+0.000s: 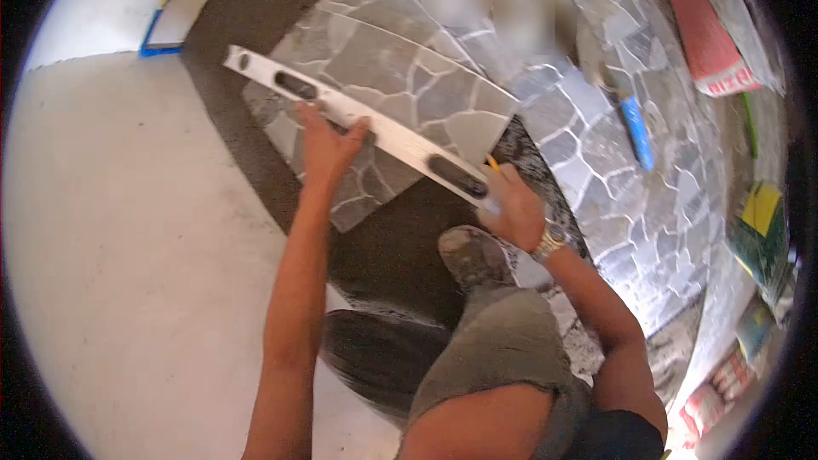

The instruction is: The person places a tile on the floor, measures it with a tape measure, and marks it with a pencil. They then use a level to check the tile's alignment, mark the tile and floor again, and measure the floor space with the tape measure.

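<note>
A long pale metal level (396, 138) with oval cutouts lies diagonally across a stone-patterned tile (383, 60). My left hand (328, 143) grips the level left of its middle, with the thumb on its face and fingers at a cutout. Near the lower right end, my right hand (514, 209) holds the level and also a thin yellow pencil-like stick (492, 163) that pokes out past the fingers. A watch (550, 240) is on the right wrist. Below the tile, dark mortar (388, 243) shows around my shoe (473, 257).
Paved stone flooring (630, 204) spreads to the right, with a blue-handled tool (635, 132) on it. A person, blurred, is at the top. Red sack (703, 25) and green-yellow bag (761, 221) line the right edge. A blue-edged tool (162, 49) stands at upper left by a white wall (102, 8).
</note>
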`<state>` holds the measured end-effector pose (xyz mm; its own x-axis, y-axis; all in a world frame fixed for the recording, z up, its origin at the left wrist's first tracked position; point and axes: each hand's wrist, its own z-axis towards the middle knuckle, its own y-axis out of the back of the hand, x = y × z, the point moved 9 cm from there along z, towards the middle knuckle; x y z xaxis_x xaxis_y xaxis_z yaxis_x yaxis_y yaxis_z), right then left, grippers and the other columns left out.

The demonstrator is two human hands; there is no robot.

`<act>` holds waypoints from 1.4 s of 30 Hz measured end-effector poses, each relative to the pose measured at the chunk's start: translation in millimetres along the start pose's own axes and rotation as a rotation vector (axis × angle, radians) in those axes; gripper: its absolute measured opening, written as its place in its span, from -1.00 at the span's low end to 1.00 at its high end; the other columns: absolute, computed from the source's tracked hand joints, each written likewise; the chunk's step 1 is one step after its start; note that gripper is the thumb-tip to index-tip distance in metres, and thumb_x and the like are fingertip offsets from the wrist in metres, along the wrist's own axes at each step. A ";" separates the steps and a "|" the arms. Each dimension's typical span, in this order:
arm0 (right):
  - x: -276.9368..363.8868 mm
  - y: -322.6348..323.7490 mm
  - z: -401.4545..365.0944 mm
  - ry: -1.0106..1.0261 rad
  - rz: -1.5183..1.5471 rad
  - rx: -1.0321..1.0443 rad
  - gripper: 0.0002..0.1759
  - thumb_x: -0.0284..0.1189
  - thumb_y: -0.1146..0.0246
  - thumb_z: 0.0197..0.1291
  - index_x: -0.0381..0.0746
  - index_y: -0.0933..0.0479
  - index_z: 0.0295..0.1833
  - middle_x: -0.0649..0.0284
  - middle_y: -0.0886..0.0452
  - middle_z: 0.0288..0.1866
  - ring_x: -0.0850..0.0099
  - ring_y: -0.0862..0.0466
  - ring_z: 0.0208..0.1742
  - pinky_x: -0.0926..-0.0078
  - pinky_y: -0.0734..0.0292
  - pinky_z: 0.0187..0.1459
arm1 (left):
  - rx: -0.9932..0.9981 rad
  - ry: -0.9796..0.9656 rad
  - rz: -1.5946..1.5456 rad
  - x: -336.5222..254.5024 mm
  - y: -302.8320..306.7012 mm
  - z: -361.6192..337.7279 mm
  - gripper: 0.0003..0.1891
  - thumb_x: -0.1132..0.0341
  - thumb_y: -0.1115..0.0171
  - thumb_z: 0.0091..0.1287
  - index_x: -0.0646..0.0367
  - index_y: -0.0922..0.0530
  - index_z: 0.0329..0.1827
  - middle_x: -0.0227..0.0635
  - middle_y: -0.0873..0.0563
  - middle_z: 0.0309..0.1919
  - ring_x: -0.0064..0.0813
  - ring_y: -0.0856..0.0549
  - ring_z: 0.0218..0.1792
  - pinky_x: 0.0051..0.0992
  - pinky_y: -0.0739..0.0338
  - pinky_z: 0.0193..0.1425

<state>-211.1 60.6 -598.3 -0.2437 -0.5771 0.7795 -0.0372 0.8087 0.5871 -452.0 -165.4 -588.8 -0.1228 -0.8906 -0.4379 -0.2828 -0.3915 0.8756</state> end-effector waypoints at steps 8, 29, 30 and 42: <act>15.3 57.5 12.4 0.082 0.059 -0.191 -0.51 -0.60 -0.19 0.17 -0.32 -0.44 0.27 -0.08 -0.51 -0.05 -0.10 -0.59 -0.09 0.08 -0.55 -0.02 | -0.042 -0.049 -0.031 3.2 1.4 0.1 0.02 -0.09 -0.50 0.14 0.47 -0.20 0.45 0.46 -0.03 0.51 0.21 -0.14 0.54 -0.15 -0.12 0.58; 85.7 35.1 145.0 0.303 -0.012 -0.098 -0.71 -0.37 -0.18 0.28 -0.24 -0.61 0.05 -0.04 -0.64 -0.35 -0.05 -0.63 -0.32 0.05 -0.52 -0.22 | 0.025 0.026 0.123 12.0 -15.3 7.7 -0.03 0.03 -0.44 0.20 0.38 -0.10 0.50 0.39 0.07 0.54 0.33 -0.27 0.46 -0.06 -0.31 0.48; 99.8 24.7 167.7 0.291 -0.044 -0.051 -0.71 -0.35 -0.17 0.26 -0.23 -0.63 0.01 -0.04 -0.67 -0.26 -0.04 -0.66 -0.23 0.05 -0.54 -0.17 | 0.027 0.046 0.122 10.2 -11.0 6.9 -0.03 0.03 -0.45 0.19 0.37 -0.11 0.50 0.39 0.07 0.54 0.34 -0.28 0.45 -0.05 -0.32 0.48; 169.2 -88.5 297.4 0.482 -0.397 0.011 -0.79 -0.35 -0.19 0.17 -0.12 -0.73 -0.22 0.03 -0.75 -0.20 0.07 -0.75 -0.11 -0.03 -0.55 -0.05 | 0.075 0.103 0.080 0.4 -5.2 3.5 -0.12 0.07 -0.47 0.18 0.28 -0.17 0.45 0.36 0.07 0.55 0.33 -0.42 0.36 0.05 -0.44 0.35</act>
<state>-537.2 -74.6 -583.4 0.2555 -0.8182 0.5150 -0.0455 0.5220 0.8518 -453.9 -162.9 -594.3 -0.0508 -0.9388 -0.3406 -0.3463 -0.3033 0.8877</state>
